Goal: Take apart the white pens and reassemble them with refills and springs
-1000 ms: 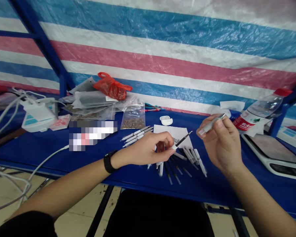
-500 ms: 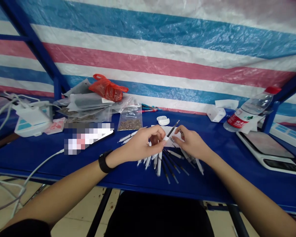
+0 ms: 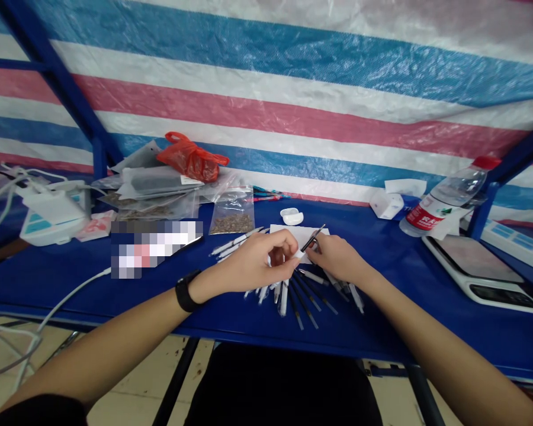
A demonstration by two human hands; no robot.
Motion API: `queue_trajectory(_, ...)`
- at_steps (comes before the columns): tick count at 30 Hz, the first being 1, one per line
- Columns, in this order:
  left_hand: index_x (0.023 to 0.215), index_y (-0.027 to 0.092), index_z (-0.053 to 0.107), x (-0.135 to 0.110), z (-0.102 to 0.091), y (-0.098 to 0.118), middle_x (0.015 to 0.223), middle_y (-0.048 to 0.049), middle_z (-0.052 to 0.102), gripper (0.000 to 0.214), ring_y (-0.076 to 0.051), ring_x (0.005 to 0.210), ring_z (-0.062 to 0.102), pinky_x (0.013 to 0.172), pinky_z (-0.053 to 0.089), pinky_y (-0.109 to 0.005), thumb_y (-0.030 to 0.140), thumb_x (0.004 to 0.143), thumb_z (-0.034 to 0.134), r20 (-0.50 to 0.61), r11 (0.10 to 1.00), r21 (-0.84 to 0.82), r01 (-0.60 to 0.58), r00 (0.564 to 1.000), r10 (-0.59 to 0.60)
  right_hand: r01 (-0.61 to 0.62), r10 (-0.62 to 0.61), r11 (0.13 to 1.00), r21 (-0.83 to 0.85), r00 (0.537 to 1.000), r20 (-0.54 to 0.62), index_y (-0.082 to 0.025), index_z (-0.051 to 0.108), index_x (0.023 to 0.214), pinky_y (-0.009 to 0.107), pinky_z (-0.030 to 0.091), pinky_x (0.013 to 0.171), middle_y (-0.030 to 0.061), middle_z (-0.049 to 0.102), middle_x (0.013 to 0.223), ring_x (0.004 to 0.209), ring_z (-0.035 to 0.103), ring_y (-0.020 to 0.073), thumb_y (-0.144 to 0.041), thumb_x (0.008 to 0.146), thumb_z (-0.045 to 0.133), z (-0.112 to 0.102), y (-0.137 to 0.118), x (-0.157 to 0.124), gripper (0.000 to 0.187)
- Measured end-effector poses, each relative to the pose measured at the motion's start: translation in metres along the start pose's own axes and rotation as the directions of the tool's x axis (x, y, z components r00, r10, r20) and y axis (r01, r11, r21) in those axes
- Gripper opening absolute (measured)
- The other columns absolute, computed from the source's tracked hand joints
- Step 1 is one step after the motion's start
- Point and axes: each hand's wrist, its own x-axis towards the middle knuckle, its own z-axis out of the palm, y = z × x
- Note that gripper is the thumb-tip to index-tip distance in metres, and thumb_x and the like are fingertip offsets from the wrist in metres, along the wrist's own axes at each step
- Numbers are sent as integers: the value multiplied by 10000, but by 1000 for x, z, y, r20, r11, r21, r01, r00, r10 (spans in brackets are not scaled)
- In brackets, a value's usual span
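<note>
2 bare hands meet over a sheet of white paper (image 3: 286,232). The left hand (image 3: 255,264) is curled, its thumb and fingers grasping the white end of a slim pen (image 3: 311,239), whose black tip points up and away toward the far edge of the paper. The right hand (image 3: 338,258) sits just beside the pen, fingers bent in close to its black part; whether they grip it or only touch it, I cannot tell. A black watch (image 3: 185,291) circles the left wrist.

Along the near edge of the paper, many more pens (image 3: 297,302) lie fanned out on a blue table (image 3: 382,325), black tips toward the person. Several white pens (image 3: 233,244) lie left of the paper, near a clear bag of brown bits (image 3: 231,214). A white earbud case (image 3: 292,216) sits just past the paper.

Farther left of the paper are a red plastic bag (image 3: 192,158), grey packets (image 3: 160,180), a white charger (image 3: 51,207) with cables and a blurred patch (image 3: 155,248). Right of the paper are a white box (image 3: 385,204), a water bottle (image 3: 444,204) with a red cap and a digital scale (image 3: 473,266). A striped tarp (image 3: 266,100) hangs behind the paper.
</note>
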Motion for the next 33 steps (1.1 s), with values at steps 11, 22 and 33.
queue_trajectory(11, 833, 198, 521, 1, 0, 1, 712, 38, 551, 93, -76, 576, 512, 562, 420, -209, 246, 898, 567, 8, 1000, 21, -1, 1000, 1, 30, -22, 987, 155, 999, -50, -194, 601, 889, 265, 326, 614, 1, 616, 682, 654, 578, 176, -189, 880, 585, -7, -2, 1, 19)
queue_trajectory(22, 840, 192, 529, 1, 2, 2, 638, 50, 582, 97, -75, 538, 534, 546, 447, -192, 251, 895, 582, 61, 998, -60, 7, 998, -4, 199, -85, 11, 980, 977, -197, -227, 621, 803, 259, 157, 482, -138, 171, 513, 453, 85, 66, -486, 735, 847, -35, 1, -27, 350)
queue_trajectory(33, 857, 186, 548, -1, 4, 6, 703, 27, 649, 96, -76, 558, 568, 560, 466, -198, 252, 889, 610, 116, 992, -119, 38, 993, -24, 169, -175, -70, 983, 968, -178, -265, 605, 817, 267, 191, 493, -134, 148, 508, 450, 83, 82, -547, 757, 831, -23, -15, -32, 367)
